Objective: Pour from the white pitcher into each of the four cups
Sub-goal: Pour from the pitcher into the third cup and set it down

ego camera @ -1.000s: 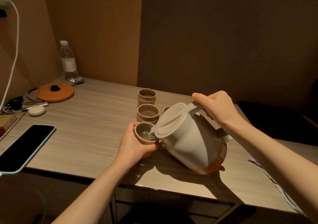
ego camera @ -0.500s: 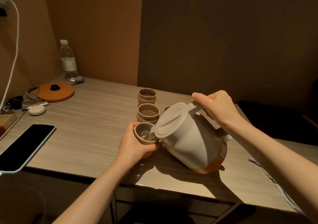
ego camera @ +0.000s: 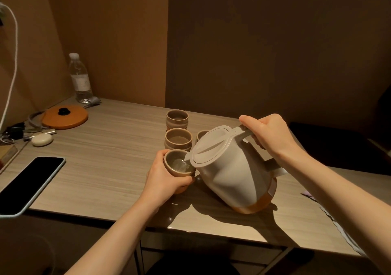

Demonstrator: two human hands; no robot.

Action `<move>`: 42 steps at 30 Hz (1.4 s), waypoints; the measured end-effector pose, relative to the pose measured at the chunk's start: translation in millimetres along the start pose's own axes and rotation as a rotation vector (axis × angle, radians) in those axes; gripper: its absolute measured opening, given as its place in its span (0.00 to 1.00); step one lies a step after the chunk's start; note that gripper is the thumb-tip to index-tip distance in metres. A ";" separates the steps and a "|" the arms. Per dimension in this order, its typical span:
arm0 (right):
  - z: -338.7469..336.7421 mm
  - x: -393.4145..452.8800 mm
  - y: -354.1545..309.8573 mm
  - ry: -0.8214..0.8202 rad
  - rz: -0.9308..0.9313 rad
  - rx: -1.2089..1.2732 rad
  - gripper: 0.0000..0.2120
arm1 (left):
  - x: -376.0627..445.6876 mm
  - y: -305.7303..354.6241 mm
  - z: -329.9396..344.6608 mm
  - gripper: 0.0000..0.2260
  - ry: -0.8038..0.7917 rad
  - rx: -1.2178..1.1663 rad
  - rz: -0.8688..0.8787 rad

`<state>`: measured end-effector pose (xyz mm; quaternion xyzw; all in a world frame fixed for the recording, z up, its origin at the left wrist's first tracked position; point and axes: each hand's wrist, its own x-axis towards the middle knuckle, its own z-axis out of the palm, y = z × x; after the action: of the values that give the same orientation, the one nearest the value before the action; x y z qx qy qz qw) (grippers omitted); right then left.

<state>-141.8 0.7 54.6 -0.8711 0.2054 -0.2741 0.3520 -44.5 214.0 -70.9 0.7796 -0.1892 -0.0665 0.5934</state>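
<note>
The right hand (ego camera: 269, 134) grips the handle of the white pitcher (ego camera: 230, 169), tipped left with its spout over a cup (ego camera: 176, 165) that the left hand (ego camera: 165, 177) holds, fingers curled round it, near the table's (ego camera: 110, 147) front edge. Three more cups stand just behind: one (ego camera: 178, 140) directly behind, another (ego camera: 177, 117) farther back, the last (ego camera: 201, 135) half hidden by the pitcher.

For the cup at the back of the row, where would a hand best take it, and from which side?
Grip the back cup round its side wall, coming from the left or from above. It stands upright and open on that side; the middle cup sits close in front, and the tilted pitcher and right hand crowd the right.
</note>
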 end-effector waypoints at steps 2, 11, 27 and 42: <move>-0.3 -0.1 0.9 0.000 -0.002 0.004 0.33 | -0.1 1.1 0.5 0.37 -0.005 0.000 0.002; 6.0 1.9 -5.3 0.009 -0.011 -0.016 0.34 | 0.0 -3.2 -3.0 0.36 -0.002 0.002 0.013; 12.9 3.9 -10.1 0.003 -0.039 -0.071 0.35 | -1.5 -8.3 -5.7 0.36 0.003 0.010 0.005; 2.0 -8.0 -9.0 0.014 -0.050 -0.004 0.27 | -0.7 -7.3 -3.4 0.37 -0.015 -0.012 -0.008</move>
<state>-145.2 12.1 57.3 -0.8747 0.1863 -0.2886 0.3420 -42.4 218.9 -77.0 0.7761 -0.1902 -0.0760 0.5964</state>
